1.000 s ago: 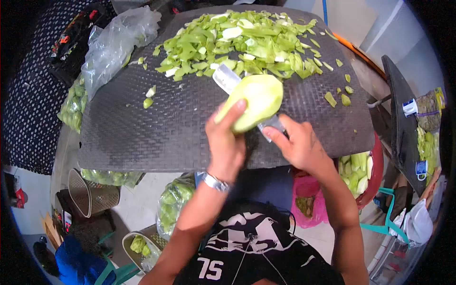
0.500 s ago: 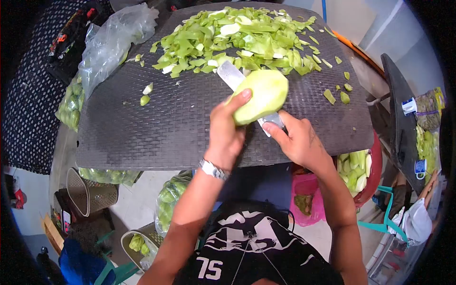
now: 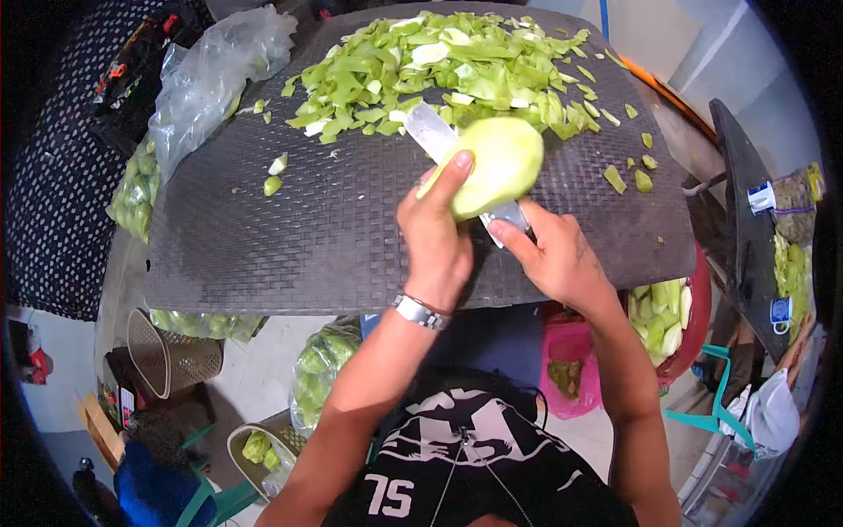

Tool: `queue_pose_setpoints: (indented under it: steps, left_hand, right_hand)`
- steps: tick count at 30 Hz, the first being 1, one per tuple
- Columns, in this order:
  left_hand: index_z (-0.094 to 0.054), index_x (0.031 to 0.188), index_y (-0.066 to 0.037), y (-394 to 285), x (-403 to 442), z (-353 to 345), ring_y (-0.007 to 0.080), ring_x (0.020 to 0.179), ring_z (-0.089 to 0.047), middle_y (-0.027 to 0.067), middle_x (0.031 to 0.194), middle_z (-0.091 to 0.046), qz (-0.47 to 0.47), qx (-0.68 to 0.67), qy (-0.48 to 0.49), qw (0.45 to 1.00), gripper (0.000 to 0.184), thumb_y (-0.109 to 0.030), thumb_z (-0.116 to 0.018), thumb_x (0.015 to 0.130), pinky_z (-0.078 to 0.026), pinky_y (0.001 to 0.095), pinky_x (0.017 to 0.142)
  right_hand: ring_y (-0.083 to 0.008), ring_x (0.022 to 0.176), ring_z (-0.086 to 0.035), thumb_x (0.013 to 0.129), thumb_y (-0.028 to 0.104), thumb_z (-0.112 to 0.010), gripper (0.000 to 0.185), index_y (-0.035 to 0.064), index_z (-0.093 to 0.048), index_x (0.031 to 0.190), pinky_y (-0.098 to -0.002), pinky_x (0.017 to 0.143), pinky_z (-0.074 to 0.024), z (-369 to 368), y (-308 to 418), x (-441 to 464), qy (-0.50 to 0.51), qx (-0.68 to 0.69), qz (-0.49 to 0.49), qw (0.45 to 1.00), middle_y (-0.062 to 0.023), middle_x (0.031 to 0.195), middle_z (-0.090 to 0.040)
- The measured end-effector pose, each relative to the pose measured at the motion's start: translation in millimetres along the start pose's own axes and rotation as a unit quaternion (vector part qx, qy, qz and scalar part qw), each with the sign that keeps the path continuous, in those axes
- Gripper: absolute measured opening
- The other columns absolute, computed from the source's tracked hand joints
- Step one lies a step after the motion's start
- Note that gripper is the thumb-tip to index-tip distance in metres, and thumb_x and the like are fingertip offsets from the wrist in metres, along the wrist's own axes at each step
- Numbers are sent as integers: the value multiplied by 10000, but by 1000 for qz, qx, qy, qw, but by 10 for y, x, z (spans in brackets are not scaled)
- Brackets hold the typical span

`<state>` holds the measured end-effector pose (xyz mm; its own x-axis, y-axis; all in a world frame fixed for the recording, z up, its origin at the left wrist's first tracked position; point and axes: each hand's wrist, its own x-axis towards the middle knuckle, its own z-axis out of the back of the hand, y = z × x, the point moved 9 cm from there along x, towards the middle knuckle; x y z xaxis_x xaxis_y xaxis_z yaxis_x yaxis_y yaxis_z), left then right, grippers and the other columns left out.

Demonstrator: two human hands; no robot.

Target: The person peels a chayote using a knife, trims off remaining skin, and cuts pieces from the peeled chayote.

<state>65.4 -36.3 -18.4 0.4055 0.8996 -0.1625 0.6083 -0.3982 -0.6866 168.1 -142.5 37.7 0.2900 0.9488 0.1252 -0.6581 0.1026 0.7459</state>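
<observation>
A peeled, pale green vegetable (image 3: 502,165) is in my left hand (image 3: 436,230), with the thumb on its near side, above the dark woven table (image 3: 307,228). My right hand (image 3: 553,255) is closed on a knife (image 3: 430,130). The wide blade passes behind the vegetable, its end showing at the upper left and its base by my right thumb. Beyond my hands lies a wide heap of green peels (image 3: 457,66). A few small pieces (image 3: 273,185) lie apart on the left of the table.
A clear plastic bag (image 3: 206,83) lies on the table's left edge. Below the table are a red basin (image 3: 696,307) of peeled pieces, a pink bag (image 3: 571,378), a bag of green vegetables (image 3: 316,373) and a beige basket (image 3: 167,356). A side table (image 3: 746,255) stands right.
The vegetable and my left hand have moved up and to the right. My right hand has shifted slightly right with the knife.
</observation>
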Motion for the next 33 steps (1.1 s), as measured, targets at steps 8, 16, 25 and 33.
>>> queue_pose_setpoints:
  steps: [8, 16, 25, 33]
  left_hand:
    - [-567, 1376, 4, -44, -31, 96, 227, 1240, -603, 117, 1348, -640, 101, 87, 87, 987, 593, -489, -577, 1045, -461, 441, 1067]
    - [-370, 1520, 65, -126, -518, 72, 451, 1252, -591, 269, 1361, -580, 295, -135, 149, 934, 935, -682, -525, 980, -484, 615, 1068]
    - [-454, 1491, -7, 65, -520, 47, 455, 1157, -658, 251, 1309, -625, 255, -55, 223, 939, 771, -309, -737, 841, -549, 600, 1013]
    - [-509, 1420, 33, -28, -638, -21, 340, 1096, -701, 187, 1210, -687, 244, -42, 228, 942, 654, -116, -728, 822, -561, 429, 998]
  right_hand:
    - [-431, 680, -679, 979, 303, -705, 256, 60, -635, 935, -502, 594, -510, 57, -132, -13, -38, -81, -23, 996, -234, 755, -674]
    - [-297, 657, -623, 827, 210, -817, 241, 107, -602, 864, -430, 574, -485, 221, 276, -21, -143, -349, 159, 912, -75, 717, -550]
    - [-336, 929, -700, 719, 156, -829, 536, 87, -503, 1139, -454, 753, -561, 278, 224, -30, -136, -276, 85, 948, -109, 1010, -675]
    - [-444, 872, -729, 730, 218, -790, 528, 70, -518, 1158, -530, 806, -572, 186, 75, 210, 28, -321, -44, 945, -217, 866, -735]
